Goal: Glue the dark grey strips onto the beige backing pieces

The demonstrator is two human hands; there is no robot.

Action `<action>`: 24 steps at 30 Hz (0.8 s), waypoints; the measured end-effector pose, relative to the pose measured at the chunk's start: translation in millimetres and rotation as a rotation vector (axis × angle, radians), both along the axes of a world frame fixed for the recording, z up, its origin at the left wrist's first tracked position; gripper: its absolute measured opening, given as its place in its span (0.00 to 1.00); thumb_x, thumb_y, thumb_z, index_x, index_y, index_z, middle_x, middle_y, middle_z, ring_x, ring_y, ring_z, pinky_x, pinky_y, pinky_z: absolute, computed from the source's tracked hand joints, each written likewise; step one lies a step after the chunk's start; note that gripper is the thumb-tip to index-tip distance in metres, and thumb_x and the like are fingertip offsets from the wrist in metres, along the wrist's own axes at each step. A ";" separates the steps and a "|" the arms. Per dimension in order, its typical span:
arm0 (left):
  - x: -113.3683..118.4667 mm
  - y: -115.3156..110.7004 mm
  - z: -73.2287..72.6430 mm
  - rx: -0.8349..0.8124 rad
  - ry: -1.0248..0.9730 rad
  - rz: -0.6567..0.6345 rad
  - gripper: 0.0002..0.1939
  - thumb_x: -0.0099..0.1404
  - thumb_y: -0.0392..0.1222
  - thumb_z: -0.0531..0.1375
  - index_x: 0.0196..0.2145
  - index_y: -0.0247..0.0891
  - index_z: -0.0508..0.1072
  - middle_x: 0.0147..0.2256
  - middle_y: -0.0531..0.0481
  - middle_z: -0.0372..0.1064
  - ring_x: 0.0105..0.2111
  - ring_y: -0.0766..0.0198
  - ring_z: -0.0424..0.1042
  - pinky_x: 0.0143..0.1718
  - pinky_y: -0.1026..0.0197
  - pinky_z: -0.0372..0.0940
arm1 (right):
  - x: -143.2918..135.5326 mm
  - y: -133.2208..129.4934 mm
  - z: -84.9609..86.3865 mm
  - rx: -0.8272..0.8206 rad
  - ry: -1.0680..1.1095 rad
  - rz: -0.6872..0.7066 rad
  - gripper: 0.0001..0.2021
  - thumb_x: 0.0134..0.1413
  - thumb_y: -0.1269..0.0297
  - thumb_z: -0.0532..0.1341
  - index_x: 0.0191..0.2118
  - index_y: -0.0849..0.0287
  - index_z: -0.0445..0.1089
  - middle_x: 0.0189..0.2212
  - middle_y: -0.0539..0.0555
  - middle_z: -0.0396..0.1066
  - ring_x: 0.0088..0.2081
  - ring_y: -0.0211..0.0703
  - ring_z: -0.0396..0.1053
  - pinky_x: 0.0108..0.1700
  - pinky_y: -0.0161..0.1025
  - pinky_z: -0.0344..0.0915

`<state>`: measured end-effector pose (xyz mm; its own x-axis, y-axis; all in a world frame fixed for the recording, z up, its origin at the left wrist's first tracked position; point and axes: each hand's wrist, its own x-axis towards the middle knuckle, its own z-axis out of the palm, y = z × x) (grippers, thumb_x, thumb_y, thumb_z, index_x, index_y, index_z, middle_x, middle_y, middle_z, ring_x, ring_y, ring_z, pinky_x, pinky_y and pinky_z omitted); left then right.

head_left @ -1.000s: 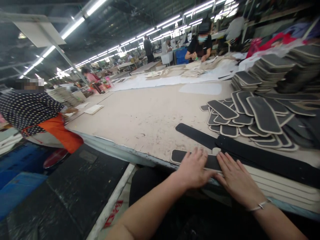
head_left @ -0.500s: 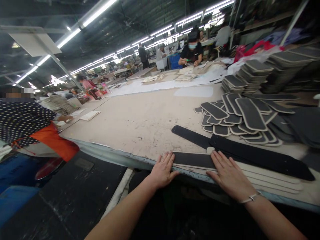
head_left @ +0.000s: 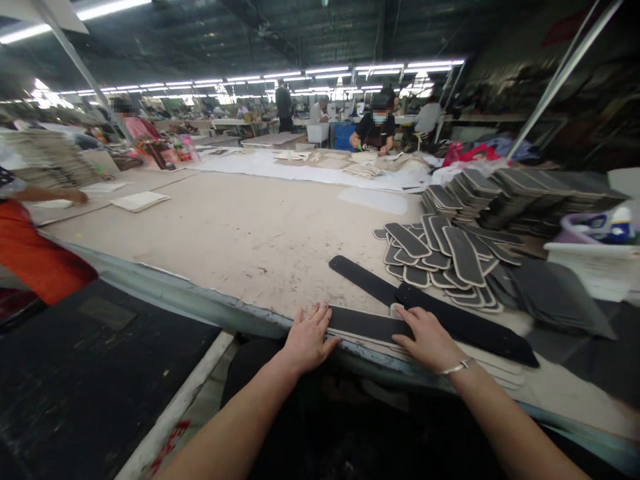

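Observation:
A dark grey strip with pale edges (head_left: 363, 323) lies along the table's front edge. Flat on its left end rests my left hand (head_left: 309, 339), fingers stretched out and thumb apart. My right hand (head_left: 429, 339), with a bracelet at the wrist, presses on the strip further right, its fingers extended too. Under and beyond the right hand, several pale-edged strips (head_left: 493, 370) lie layered. Just behind the hands are a long black strip (head_left: 470, 327) with rounded ends and a second black strip (head_left: 363, 280), partly beneath it.
A loose heap of pale-edged grey pieces (head_left: 463, 257) lies on the table (head_left: 240, 227) at right, with tall stacks (head_left: 480, 190) behind. Dark sheets (head_left: 560, 297) lie far right. A person in orange (head_left: 40, 247) works at left; a masked person (head_left: 375, 130) is across the table.
My view has levelled and turned right, so the scene sits further left and a purple basin shows at right. Both hands remain flat on the grey strip; the right hand's fingers are slightly more bent.

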<state>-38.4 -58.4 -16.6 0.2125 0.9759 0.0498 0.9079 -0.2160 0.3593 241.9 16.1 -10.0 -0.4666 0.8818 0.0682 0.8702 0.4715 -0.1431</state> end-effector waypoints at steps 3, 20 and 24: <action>2.3 2.5 4.3 0.055 -0.138 0.084 0.27 0.62 0.55 0.50 0.55 0.39 0.61 0.58 0.43 0.52 0.59 0.49 0.47 0.58 0.43 0.38 | -5.2 4.3 8.2 -0.090 0.042 -0.053 0.35 0.42 0.54 0.61 0.58 0.60 0.57 0.41 0.58 0.65 0.40 0.48 0.65 0.43 0.42 0.63; 63.8 42.3 16.5 -0.735 -1.932 0.285 0.20 0.54 0.51 0.62 0.40 0.34 0.70 0.38 0.43 0.72 0.34 0.60 0.73 0.38 0.57 0.66 | -9.9 -37.4 29.3 -0.779 0.938 -0.268 0.24 0.45 0.44 0.57 0.37 0.61 0.73 0.29 0.52 0.72 0.32 0.45 0.69 0.32 0.35 0.65; 69.6 79.3 30.4 -0.509 -2.085 0.470 0.15 0.55 0.43 0.62 0.36 0.28 0.72 0.30 0.42 0.73 0.31 0.59 0.73 0.41 0.56 0.66 | 0.5 -34.4 22.8 -0.727 0.795 -0.217 0.21 0.46 0.44 0.56 0.29 0.59 0.72 0.25 0.50 0.70 0.30 0.43 0.67 0.29 0.33 0.63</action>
<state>31.2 20.9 13.8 0.0224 0.9261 -0.3767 -0.7972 0.2440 0.5522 242.4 -18.3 12.9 -0.3502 0.8912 -0.2883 0.4605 -0.1042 -0.8815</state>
